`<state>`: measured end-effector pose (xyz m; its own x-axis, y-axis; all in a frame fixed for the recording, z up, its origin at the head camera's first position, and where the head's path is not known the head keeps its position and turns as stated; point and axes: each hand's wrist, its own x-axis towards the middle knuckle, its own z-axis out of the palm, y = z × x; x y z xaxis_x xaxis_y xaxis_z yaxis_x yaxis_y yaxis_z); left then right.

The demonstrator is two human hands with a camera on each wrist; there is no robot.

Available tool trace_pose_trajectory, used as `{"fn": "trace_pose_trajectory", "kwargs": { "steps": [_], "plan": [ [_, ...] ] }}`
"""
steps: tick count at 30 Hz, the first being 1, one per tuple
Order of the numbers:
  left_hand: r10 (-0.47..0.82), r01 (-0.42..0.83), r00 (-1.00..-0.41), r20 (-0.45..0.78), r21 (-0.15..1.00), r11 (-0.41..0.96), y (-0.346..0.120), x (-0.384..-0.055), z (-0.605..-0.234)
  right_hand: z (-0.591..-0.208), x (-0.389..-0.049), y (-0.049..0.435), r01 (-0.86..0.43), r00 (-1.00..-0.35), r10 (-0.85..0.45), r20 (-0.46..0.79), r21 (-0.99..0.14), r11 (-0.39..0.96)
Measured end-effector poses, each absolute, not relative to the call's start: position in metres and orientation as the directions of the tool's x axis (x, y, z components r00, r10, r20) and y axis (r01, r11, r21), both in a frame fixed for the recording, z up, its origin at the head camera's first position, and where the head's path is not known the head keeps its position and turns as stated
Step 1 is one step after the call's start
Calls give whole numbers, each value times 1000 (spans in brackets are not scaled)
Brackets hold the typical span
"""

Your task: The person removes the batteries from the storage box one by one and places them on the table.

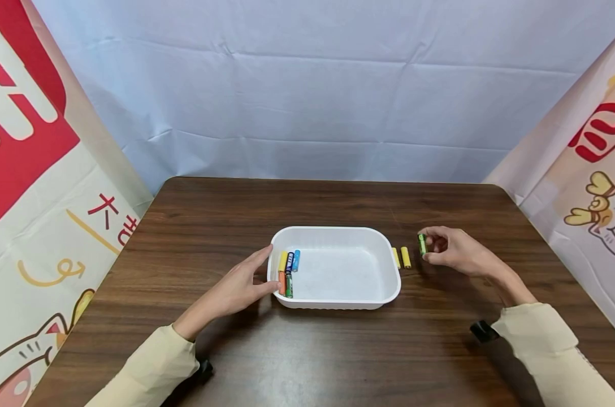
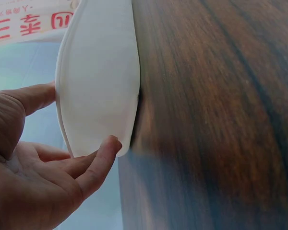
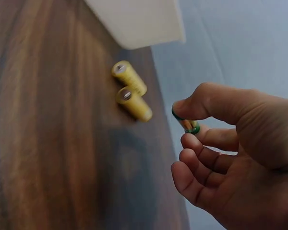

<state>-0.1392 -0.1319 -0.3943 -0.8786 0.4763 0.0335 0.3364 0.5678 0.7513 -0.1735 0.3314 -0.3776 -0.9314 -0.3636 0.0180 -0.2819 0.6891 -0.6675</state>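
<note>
Around the left end of a white plastic tray (image 1: 345, 304), my left hand (image 1: 238, 288) holds on, thumb over the rim and fingers against the outer wall (image 2: 98, 72). Inside, by that end, lie several batteries: a yellow one (image 1: 283, 261), a dark blue one (image 1: 289, 262), a light blue one (image 1: 296, 260), an orange one (image 1: 282, 284) and a green one (image 1: 289, 286). My right hand (image 1: 452, 250) pinches a green battery (image 1: 421, 245) between thumb and fingers, right of the tray; in the right wrist view the thumb partly covers this battery (image 3: 189, 126).
Two yellow batteries lie side by side on the table just beyond the tray's right end, the nearer one to my right hand (image 1: 406, 258) and the other (image 1: 396, 258) partly behind the rim. The brown wooden table (image 1: 307, 350) ends at a pale cloth backdrop (image 1: 307, 113).
</note>
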Motion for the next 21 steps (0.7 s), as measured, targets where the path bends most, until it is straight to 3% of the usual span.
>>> {"fn": "trace_pose_trajectory", "kwargs": {
  "steps": [8, 21],
  "plan": [
    [468, 325, -883, 23, 749, 577, -131, -139, -394, -406, -177, 340, -266, -928, -371, -43, -622, 737],
    [470, 326, -882, 17, 743, 584, -130, -138, -392, -413, -178, 337, -274, -925, -374, -63, -569, 775]
  ]
}}
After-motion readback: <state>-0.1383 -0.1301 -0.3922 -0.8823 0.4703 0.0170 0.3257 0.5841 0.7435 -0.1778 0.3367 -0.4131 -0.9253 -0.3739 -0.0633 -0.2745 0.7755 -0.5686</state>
